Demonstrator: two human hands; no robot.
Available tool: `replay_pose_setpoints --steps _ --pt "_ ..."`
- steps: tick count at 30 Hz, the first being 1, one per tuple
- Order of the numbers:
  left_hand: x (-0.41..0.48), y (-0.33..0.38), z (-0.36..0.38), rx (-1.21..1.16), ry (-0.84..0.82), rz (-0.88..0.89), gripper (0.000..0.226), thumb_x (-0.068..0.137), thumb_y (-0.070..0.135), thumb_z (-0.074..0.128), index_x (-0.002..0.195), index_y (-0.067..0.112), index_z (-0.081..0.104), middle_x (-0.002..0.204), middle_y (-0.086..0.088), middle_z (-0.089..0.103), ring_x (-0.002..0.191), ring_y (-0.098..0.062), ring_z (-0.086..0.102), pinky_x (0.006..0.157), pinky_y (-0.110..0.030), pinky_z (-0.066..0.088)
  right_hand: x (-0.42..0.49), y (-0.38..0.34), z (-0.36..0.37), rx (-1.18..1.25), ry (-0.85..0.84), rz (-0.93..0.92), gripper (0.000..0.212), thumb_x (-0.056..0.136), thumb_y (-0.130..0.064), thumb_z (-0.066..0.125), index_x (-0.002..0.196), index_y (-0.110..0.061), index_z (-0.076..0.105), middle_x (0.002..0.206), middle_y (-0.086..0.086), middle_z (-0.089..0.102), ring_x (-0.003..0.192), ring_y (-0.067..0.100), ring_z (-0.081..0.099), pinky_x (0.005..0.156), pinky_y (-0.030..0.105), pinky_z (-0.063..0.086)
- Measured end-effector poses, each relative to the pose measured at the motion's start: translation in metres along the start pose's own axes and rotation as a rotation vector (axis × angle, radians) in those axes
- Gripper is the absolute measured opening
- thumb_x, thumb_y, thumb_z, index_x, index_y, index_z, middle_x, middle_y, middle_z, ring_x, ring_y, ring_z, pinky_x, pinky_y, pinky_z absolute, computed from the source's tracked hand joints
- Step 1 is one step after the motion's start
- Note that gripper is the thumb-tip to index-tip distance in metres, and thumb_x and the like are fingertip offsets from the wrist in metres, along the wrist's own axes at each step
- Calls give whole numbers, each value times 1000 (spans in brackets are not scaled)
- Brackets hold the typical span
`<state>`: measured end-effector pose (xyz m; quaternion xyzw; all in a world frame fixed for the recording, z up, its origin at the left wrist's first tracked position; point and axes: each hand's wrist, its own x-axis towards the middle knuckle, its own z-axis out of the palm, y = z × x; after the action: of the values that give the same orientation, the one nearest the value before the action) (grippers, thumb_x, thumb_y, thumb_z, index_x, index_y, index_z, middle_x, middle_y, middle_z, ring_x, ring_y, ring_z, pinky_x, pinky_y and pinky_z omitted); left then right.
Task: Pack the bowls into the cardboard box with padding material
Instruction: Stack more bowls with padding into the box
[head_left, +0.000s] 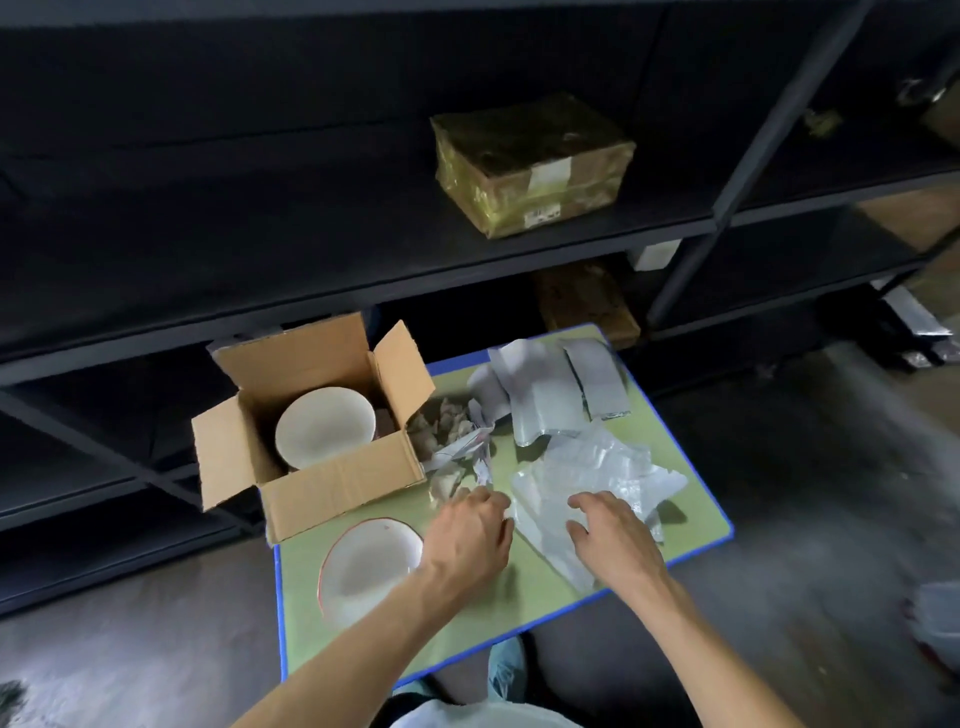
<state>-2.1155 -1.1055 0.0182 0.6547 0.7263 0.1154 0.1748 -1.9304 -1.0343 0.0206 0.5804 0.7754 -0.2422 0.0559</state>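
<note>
Head view: the right hand lay loosely spread on the clear padding sheet right of the cardboard box. The left hand curled at the sheet's edge, its grip unclear. One bowl sat inside the box, and a second bowl sat just in front of it.

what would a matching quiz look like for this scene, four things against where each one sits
Things
1. plain white bowl
2. red-rimmed bowl
3. taped parcel
4. clear plastic sheet

Places
A. under the right hand
B. on the dark shelf
C. inside the cardboard box
D. on the green table, outside the box

Pairs: 1-C, 2-D, 3-B, 4-A
</note>
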Motion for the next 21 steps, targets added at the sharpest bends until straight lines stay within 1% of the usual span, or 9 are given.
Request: replay_pose_setpoints --steps 4,7,9,12,14,17,19,21 --pt "23 20 24 17 -85 -15 32 100 37 44 122 18 59 114 -4 63 106 -24 58 88 -36 49 7 36 -8 18 0 124 44 99 -27 52 142 -18 48 135 5 52 129 25 47 97 37 45" --pt "38 35 41 -9 -156 -48 41 100 42 47 133 18 50 118 -6 63 107 -25 58 90 -36 49 11 58 -12 33 3 181 36 98 -23 54 132 -11 52 127 9 54 124 29 49 94 37 47" --pt "46 44 49 -19 -193 -88 50 99 46 49 141 20 41 119 -7 62 107 -27 59 89 -37 47 16 68 -14 42 -6 194 34 98 -23 55 129 -9 53 126 11 54 124 30 49 94 36 46" --pt "53 56 56 -39 -199 -144 48 98 41 56 138 21 39 113 -8 64 102 -27 61 83 -37 48 25 76 -14 50 -34 201 31 98 -26 57 124 -10 53 122 11 56 120 30 53 91 36 46" --pt "56 61 58 -64 -185 -198 44 97 34 60 134 20 41 108 -7 66 98 -26 62 80 -36 49 30 77 -14 53 -60 217 38 98 -26 56 131 -9 49 125 12 55 118 31 54 91 35 45" --pt "58 66 58 -118 -165 -274 39 94 22 61 128 20 43 102 -7 69 92 -26 63 76 -36 51 32 77 -16 118 -100 232 55 98 -22 57 147 -11 36 132 15 49 118 31 54 93 32 43" --pt "59 67 58 -153 -151 -311 36 92 14 56 124 19 40 96 -6 70 84 -27 64 74 -40 53 32 77 -18 209 -105 249 62 96 -16 59 151 -16 31 133 14 45 116 29 52 89 31 43" --pt "59 67 58 -194 -140 -340 38 91 10 52 125 18 38 89 -6 70 78 -27 64 71 -42 54 33 76 -20 296 -89 263 67 94 -10 57 152 -20 27 132 12 45 114 28 50 85 31 42"
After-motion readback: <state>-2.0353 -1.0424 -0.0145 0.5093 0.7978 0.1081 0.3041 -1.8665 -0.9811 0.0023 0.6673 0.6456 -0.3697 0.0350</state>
